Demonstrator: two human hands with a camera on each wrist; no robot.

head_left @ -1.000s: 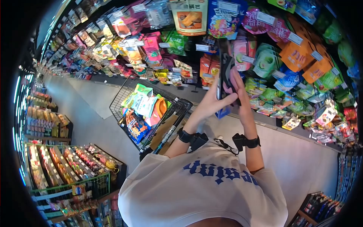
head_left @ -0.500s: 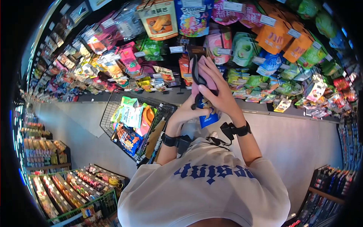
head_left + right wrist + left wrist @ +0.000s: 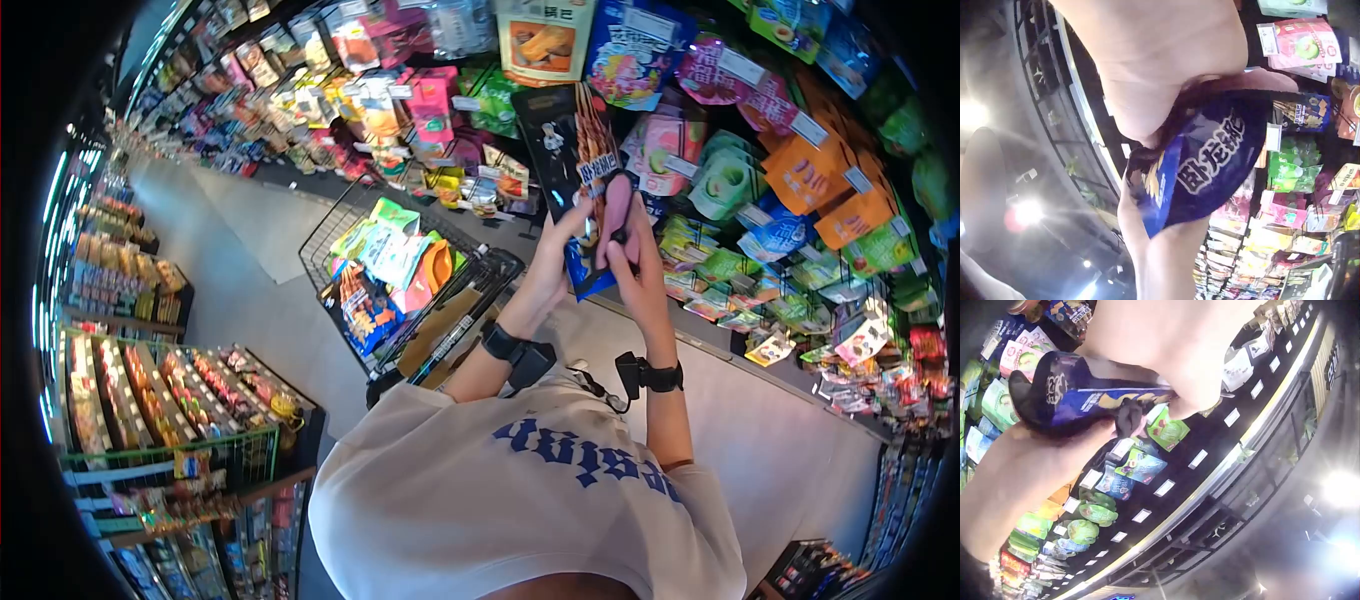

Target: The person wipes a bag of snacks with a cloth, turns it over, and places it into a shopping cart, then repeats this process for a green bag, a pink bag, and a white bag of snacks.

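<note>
Both hands hold a tall black and blue snack bag (image 3: 563, 140) before the shelf, its printed front with a picture of skewers facing the head camera. My left hand (image 3: 545, 268) grips the bag's lower left side, thumb on the front. My right hand (image 3: 645, 280) pinches a long pink thing with black edging (image 3: 614, 208) at the bag's right side; its kind cannot be made out. In the left wrist view the bag (image 3: 1088, 400) appears nearly edge-on between the hands. The right wrist view has the bag's blue face (image 3: 1216, 159) with large white lettering.
A black wire shopping cart (image 3: 322, 232) stands at left, holding several snack bags, among them a blue one (image 3: 358, 308) with a similar print. Hanging bags fill the shelf ahead, including orange bags (image 3: 812, 175). A green-railed display rack (image 3: 170, 460) stands lower left.
The bag has turned from nearly edge-on to front-facing and come up higher between the hands. The pink thing now lies along its right side. The head view swung away and back.
</note>
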